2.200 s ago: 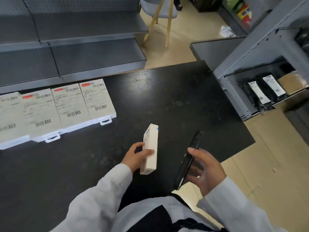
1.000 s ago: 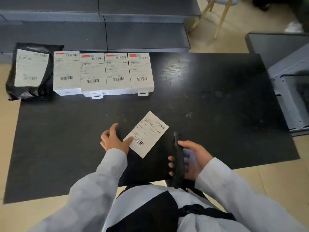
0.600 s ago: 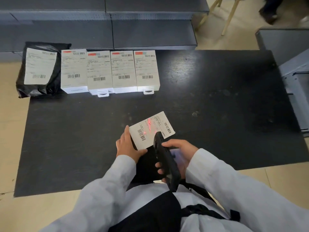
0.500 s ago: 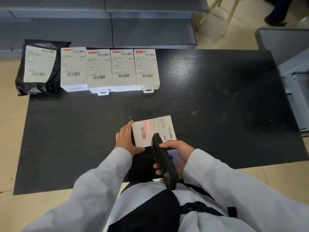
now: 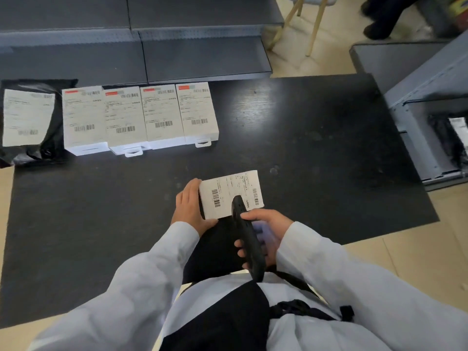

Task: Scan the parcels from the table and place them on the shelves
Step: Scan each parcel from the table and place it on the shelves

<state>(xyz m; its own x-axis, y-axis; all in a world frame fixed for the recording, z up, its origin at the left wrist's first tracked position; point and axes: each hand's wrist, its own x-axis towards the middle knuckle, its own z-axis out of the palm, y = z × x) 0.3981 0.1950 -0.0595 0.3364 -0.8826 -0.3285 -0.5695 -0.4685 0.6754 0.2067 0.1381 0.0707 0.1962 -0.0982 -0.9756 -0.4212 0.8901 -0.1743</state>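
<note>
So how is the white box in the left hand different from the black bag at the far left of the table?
The white box is rigid and flat-sided; the black bag is soft and crumpled. The box is in the left hand's grip beside the scanner held by the right hand; the bag lies untouched at the table corner. The box's label covers its face; the bag's leaves black plastic showing. Both carry white barcode labels.

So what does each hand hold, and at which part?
The left hand grips the white parcel box at its left end. The right hand grips the black handheld scanner around its middle.
</note>
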